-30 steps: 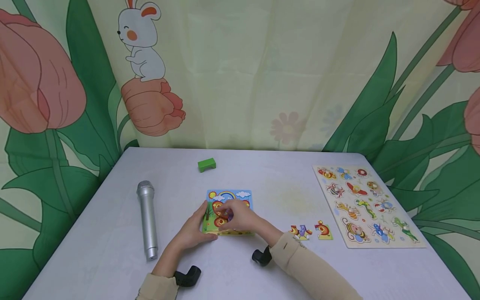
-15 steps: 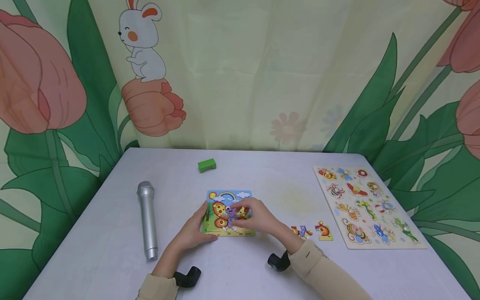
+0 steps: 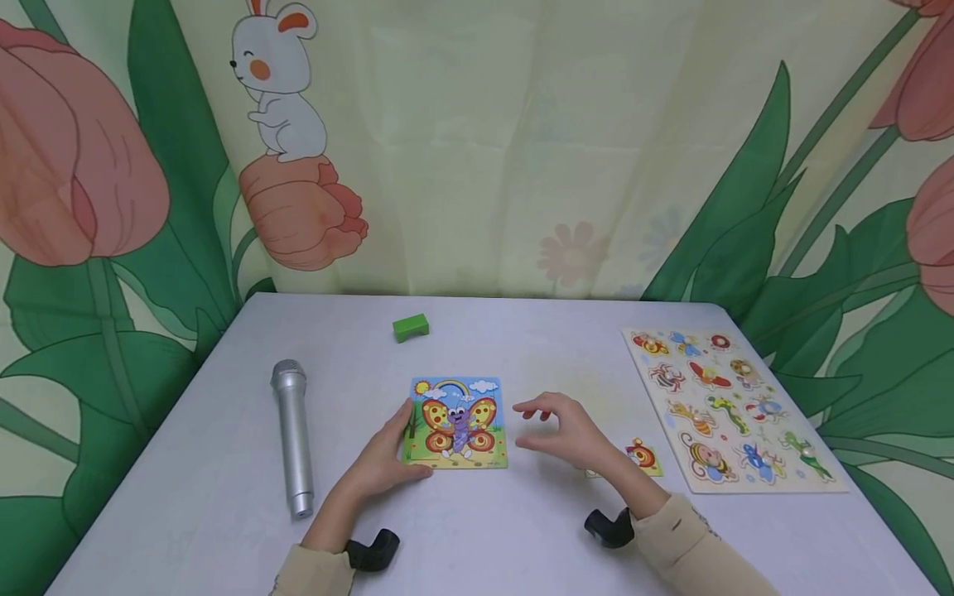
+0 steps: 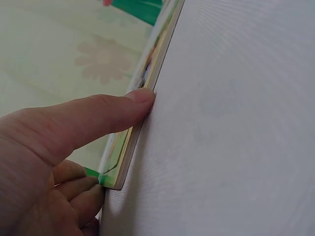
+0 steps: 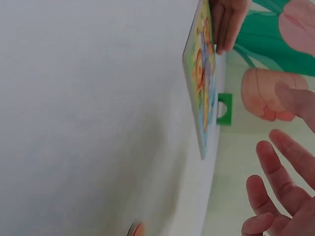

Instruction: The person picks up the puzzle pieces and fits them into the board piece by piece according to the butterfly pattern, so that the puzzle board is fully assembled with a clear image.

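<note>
A small square butterfly puzzle lies flat on the table, with a sun, rainbow and clouds along its top. My left hand holds its near left corner; in the left wrist view the thumb presses the front edge while the fingers lie along the left side. To the right of the puzzle, my right hand hovers with nothing in it, its fingers bent and parted from the thumb. Beyond that wrist sits a loose puzzle piece with an orange-red circle. Another piece is mostly hidden under the right forearm.
On the left lies a silver microphone. A green block stands behind the puzzle. At the right is a wooden board with several insect pictures. The white table ends at a curtain with printed tulips.
My right hand has let go of the purple butterfly body on the puzzle and moved right, uncovering the picture. The left hand has stayed at the corner.
</note>
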`<state>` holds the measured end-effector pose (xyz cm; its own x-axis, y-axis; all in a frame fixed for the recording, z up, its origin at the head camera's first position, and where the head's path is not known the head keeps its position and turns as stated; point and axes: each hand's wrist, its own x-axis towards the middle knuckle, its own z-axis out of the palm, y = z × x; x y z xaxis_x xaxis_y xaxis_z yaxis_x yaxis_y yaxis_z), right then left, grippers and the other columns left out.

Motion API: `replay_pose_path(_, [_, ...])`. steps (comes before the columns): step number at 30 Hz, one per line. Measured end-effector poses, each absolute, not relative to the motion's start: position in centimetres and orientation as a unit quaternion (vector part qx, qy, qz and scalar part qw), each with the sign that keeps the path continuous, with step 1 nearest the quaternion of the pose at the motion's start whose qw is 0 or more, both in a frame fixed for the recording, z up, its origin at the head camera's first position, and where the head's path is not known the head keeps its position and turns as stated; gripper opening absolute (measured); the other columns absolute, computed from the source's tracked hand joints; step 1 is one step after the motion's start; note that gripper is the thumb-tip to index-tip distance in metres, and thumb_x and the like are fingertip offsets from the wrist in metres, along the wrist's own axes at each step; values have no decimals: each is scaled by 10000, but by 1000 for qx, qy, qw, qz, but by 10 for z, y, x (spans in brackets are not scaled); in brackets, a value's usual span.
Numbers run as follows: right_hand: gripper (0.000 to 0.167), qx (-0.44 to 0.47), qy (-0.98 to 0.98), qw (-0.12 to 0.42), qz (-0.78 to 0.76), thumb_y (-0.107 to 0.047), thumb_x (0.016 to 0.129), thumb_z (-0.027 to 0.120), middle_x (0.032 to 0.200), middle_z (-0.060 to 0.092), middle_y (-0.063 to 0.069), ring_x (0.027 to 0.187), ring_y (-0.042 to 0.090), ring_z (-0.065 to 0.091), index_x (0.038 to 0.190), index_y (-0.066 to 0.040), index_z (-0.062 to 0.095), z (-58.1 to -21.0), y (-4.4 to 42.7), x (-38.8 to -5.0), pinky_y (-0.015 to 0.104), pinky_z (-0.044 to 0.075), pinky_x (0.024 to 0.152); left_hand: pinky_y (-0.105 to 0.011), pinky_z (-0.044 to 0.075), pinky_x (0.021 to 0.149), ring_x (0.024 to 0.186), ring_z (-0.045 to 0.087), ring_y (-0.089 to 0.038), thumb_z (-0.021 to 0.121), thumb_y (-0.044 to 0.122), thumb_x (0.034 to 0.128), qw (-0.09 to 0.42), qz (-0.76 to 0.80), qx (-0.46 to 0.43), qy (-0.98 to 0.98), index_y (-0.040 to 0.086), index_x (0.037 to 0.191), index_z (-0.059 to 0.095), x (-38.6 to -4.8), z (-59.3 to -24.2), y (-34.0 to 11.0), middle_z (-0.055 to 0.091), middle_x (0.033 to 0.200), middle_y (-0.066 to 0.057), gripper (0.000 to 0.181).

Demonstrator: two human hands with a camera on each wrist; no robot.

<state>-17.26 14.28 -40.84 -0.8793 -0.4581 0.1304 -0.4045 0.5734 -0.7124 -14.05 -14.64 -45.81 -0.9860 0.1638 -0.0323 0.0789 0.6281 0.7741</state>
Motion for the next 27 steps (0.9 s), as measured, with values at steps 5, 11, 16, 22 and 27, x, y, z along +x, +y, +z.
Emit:
replay_pose_path(5, [432, -210, 895, 49, -390, -217, 720, 781, 970, 618, 51, 911, 259, 510, 1116, -104, 652, -411, 163, -167, 320, 489, 641, -504, 227, 1057, 1344, 196, -362, 820, 210, 655, 50, 423, 69, 902, 2, 1445, 180, -141, -459, -147, 191, 1488, -179, 1038])
replay_pose_path(11, [445, -223, 898, 36, -377, -230, 711, 787, 962, 624, 54, 898, 271, 520, 1108, -84, 652, -414, 190, -164, 382, 471, 729, -498, 218, 1062, 1351, 182, -351, 817, 203, 660, 53, 427, 68, 900, 12, 1450, 171, -142, -459, -147, 181, 1494, -165, 1037])
replay_pose_path(16, [471, -224, 905, 33, -360, -264, 692, 799, 960, 629, 35, 879, 251, 516, 1099, -78, 653, -417, 211, -160, 375, 459, 724, -496, 221, 1062, 1353, 179, -344, 820, 198, 657, 53, 429, 67, 899, 15, 1450, 175, -142, -460, -146, 182, 1495, -160, 1038])
replay_pose_path(22, [462, -209, 924, 36, -319, -257, 677, 807, 970, 628, -7, 866, 193, 504, 1086, -102, 660, -420, 231, -156, 327, 448, 718, -504, 223, 1059, 1349, 185, -354, 823, 201, 651, 52, 427, 65, 901, 9, 1448, 176, -141, -460, -146, 185, 1492, -168, 1044])
replay_pose_path(27, [457, -203, 935, 50, -287, -250, 674, 809, 1006, 624, -15, 904, 191, 518, 1085, -113, 662, -419, 241, -155, 342, 469, 749, -505, 222, 1058, 1352, 177, -353, 819, 213, 660, 55, 426, 62, 901, 15, 1451, 169, -142, -459, -146, 177, 1495, -166, 1043])
